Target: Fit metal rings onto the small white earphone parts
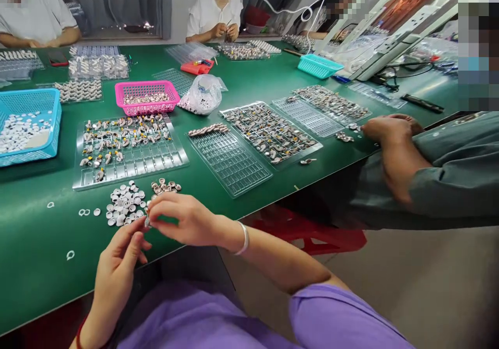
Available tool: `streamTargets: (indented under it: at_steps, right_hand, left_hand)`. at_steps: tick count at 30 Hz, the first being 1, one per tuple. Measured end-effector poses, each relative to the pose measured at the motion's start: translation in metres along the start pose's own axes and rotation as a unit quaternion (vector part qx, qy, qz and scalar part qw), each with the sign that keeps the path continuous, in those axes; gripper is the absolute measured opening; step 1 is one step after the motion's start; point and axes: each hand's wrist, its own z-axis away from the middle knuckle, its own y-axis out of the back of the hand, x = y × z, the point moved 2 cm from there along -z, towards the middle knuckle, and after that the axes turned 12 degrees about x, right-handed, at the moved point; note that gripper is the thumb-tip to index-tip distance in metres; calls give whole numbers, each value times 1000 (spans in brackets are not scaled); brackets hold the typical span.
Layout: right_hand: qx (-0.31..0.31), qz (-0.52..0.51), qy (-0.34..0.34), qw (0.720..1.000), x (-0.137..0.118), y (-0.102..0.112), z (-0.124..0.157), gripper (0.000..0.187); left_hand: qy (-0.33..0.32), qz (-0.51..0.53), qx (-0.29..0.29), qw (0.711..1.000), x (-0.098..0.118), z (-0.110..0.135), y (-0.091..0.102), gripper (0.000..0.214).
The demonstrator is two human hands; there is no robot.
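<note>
My left hand (pixel 117 263) and my right hand (pixel 183 218) meet at the table's near edge, fingertips pinched together on a tiny part (pixel 147 221) that I cannot make out clearly. Just beyond them lies a heap of small white rings (pixel 123 204) and a smaller cluster of brownish caps (pixel 166 185). Behind that sits a clear compartment tray (pixel 156 157), its far rows partly filled with small assembled pieces. A few loose rings (pixel 83 212) lie to the left on the green table (pixel 31 235).
A blue basket (pixel 47 131) of white parts stands at the left, a pink basket (pixel 147 97) and a plastic bag (pixel 202 94) behind. More clear trays (pixel 230 162) lie to the right. A co-worker's hands (pixel 388 128) rest at the right edge; other people sit across the table.
</note>
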Motion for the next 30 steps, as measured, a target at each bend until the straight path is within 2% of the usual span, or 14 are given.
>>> streamTargets:
  at_steps: [3,6,11,14,17,20,22,25,30]
  right_hand:
    - [53,-25,-10,998,-24,1,29,6]
    - [80,-42,-46,995,-32,3,42,14]
    - [88,-44,-55,994,-34,7,50,21]
    - [81,-65,-62,993,-35,7,52,24]
    - [59,-126,-135,981,-34,4,55,30]
    - [55,-226,-241,942,-30,-3,59,33]
    - [71,-257,-276,923,-29,-8,60,27]
    - [104,-216,-245,939,-30,-13,60,15]
    - [131,-116,-170,970,-36,-17,58,22]
  left_hand:
    - [-16,-20,-26,999,6,14,-10,32]
    - [-39,-20,-26,999,9,25,-13,22]
    - [-85,-33,-42,995,12,29,-11,13]
    - [-96,-32,-23,995,12,30,-9,9]
    - [-113,-32,-3,993,12,32,-8,9]
    - [-137,-35,6,990,13,36,-7,11]
    - [-159,-46,16,986,13,38,-6,12]
    - [-211,-77,32,974,11,39,-5,15]
    - [-338,-144,67,928,13,42,-5,25]
